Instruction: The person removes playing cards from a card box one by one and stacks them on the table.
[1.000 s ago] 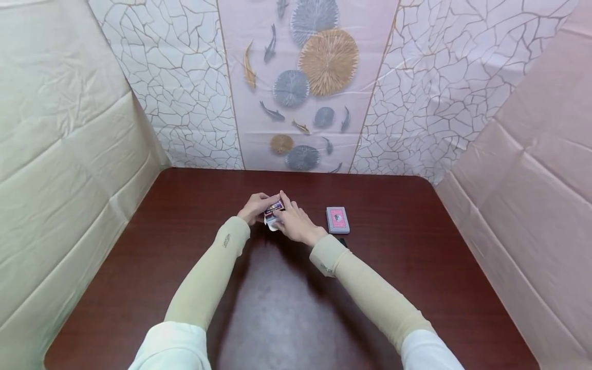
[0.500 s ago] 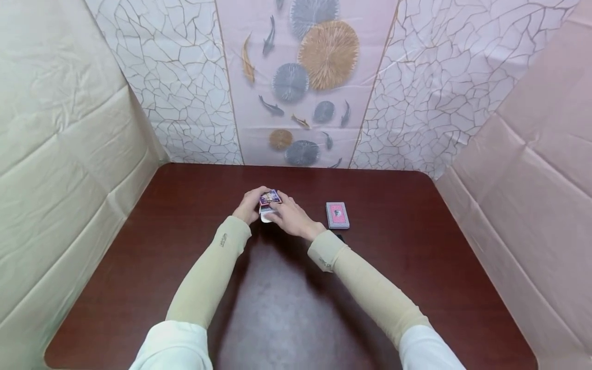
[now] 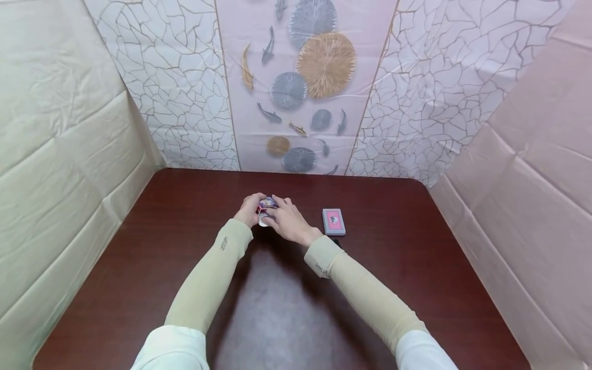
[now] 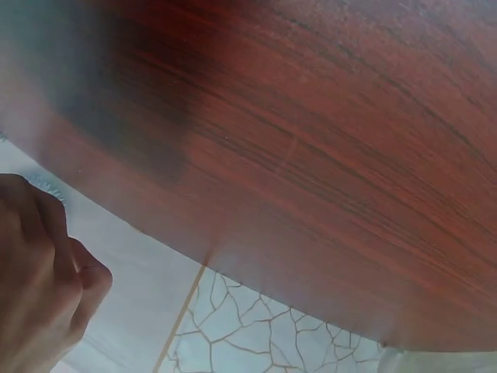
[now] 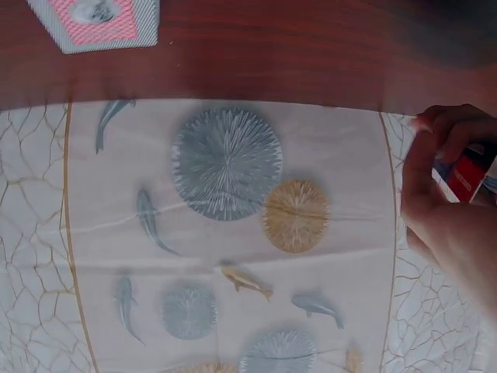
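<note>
Both hands hold a small printed card box [image 3: 268, 202] near the far middle of the table. Its top face is dark blue and purple, and a white flap [image 3: 263, 220] sticks out at the near end. The left hand [image 3: 250, 209] grips the box's left side, thumb along the top edge. The right hand [image 3: 289, 222] holds the opposite side, its fingers partly covering the box. A red side panel [image 5: 467, 177] shows in the right wrist view. In the left wrist view, the left hand's curled fingers [image 4: 54, 272] appear, with the box hidden behind them.
A deck of playing cards [image 3: 334, 222] with a pink and grey back lies to the right of the hands. A small black object [image 3: 337, 242] is partly hidden by the right wrist. Patterned cloth [image 3: 296, 87] hangs behind the dark brown table [image 3: 393, 267].
The box has shifted a little left and turned, so its top face looks flatter and a red edge shows. Both hands have stayed on it; the deck has not been moved.
</note>
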A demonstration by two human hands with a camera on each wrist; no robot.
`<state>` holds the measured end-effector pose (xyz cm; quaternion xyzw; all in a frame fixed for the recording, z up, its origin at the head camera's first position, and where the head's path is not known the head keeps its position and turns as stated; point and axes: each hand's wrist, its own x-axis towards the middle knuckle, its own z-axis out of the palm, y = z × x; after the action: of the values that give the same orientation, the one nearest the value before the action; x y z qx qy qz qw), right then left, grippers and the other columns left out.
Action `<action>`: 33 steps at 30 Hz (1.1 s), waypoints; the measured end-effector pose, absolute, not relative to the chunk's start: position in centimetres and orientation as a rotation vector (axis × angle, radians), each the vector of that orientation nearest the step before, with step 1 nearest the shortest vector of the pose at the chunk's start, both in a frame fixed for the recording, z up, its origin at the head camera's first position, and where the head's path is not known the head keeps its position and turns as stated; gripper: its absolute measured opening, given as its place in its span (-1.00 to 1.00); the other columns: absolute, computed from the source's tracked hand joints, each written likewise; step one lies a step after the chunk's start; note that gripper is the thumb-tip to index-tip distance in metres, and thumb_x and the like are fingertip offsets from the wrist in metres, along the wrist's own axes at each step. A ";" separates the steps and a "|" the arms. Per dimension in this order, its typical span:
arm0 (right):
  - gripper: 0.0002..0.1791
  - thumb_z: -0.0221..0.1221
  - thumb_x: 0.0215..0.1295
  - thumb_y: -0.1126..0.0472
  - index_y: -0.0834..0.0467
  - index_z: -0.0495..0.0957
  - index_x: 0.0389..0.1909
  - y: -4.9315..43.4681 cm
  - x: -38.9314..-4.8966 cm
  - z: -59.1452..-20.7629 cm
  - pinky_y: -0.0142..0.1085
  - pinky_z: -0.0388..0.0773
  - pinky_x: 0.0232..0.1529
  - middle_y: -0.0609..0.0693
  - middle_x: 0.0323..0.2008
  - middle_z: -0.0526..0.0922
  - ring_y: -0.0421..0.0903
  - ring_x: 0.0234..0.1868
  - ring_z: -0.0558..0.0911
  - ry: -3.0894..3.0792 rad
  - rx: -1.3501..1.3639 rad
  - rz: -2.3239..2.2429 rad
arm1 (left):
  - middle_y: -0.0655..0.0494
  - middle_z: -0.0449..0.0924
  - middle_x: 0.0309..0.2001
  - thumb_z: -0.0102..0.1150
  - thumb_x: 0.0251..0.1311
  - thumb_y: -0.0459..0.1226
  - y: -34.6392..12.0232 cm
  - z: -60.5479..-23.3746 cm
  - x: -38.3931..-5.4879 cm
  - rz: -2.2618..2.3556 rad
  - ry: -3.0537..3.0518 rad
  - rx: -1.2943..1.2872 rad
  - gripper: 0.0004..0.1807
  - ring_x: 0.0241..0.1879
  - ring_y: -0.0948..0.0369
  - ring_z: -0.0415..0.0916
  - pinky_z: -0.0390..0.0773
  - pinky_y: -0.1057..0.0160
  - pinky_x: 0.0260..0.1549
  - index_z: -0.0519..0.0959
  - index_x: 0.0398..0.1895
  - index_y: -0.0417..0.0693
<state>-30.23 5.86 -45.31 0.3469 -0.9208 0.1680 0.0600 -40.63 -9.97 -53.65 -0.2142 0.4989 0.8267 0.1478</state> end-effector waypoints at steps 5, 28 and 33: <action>-0.74 0.15 0.31 0.21 0.12 0.68 -0.03 6.0 -30.6 -45.4 0.03 0.47 0.07 0.25 0.24 0.47 0.17 0.13 0.45 -2.607 1.106 0.466 | -0.09 0.59 -0.06 0.29 0.02 -0.20 -12.7 -66.1 -51.0 2.432 1.260 -0.607 -0.56 -0.08 0.04 0.59 0.64 0.02 -0.10 0.53 -0.04 -0.25; -0.63 0.26 0.20 -0.01 0.18 0.71 -0.14 5.4 -29.1 -45.5 -0.17 0.53 0.03 0.19 0.02 0.65 0.02 -0.04 0.51 -2.533 0.975 0.731 | -0.25 0.52 0.04 0.10 0.14 -0.37 -12.5 -57.6 -43.6 2.593 1.171 -0.791 -0.59 0.02 -0.06 0.54 0.62 0.03 0.00 0.43 0.06 -0.39; -0.68 0.23 0.11 0.09 0.16 0.69 -0.16 5.7 -28.8 -44.9 -0.11 0.52 0.06 0.17 0.04 0.62 0.05 0.02 0.51 -2.627 0.967 0.729 | -0.16 0.55 0.00 0.09 0.11 -0.36 -14.4 -62.9 -47.8 2.635 1.141 -0.888 -0.59 0.00 0.00 0.56 0.63 0.07 -0.01 0.41 0.06 -0.30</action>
<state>-28.77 5.66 -44.88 0.3318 -0.9011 0.2500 0.1241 -47.79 -14.37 -62.87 -0.2947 0.3787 0.8747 0.0683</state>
